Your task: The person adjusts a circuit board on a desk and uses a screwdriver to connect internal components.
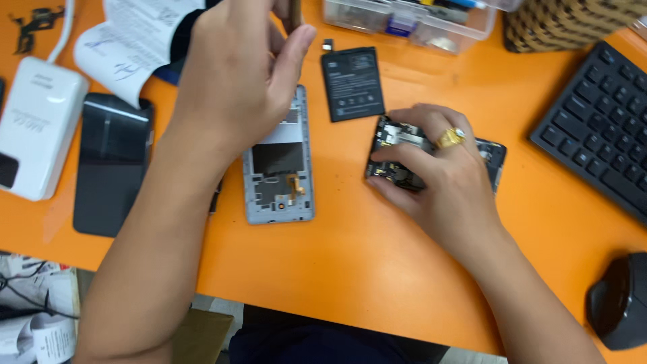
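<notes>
nearest, right edge of the orange worktop: a dark mouse; behind it a black keyboard.

right hand lies flat, fingers spread, pressing down on an opened phone body with the circuit board exposed, so it is closed over that part rather than pinching it. a gold ring sits on one finger. judgement: the board assembly is light, stiff and fragile; best taken by the outer frame edges, never by connectors or flex strips.

centre: grey phone mid-frame lying flat, an orange flex cable showing inside; it is partly under the left forearm.

left hand is raised above the mid-frame, fingers pinched narrow on a thin upright item at the top edge; too cut off to identify.

left side: a black phone face down, and a white box-shaped device.

further back: a loose black battery, likely thin and puncture-prone, grip by its long edges. beyond it a clear plastic parts box, a woven basket and a curled paper sheet.
</notes>
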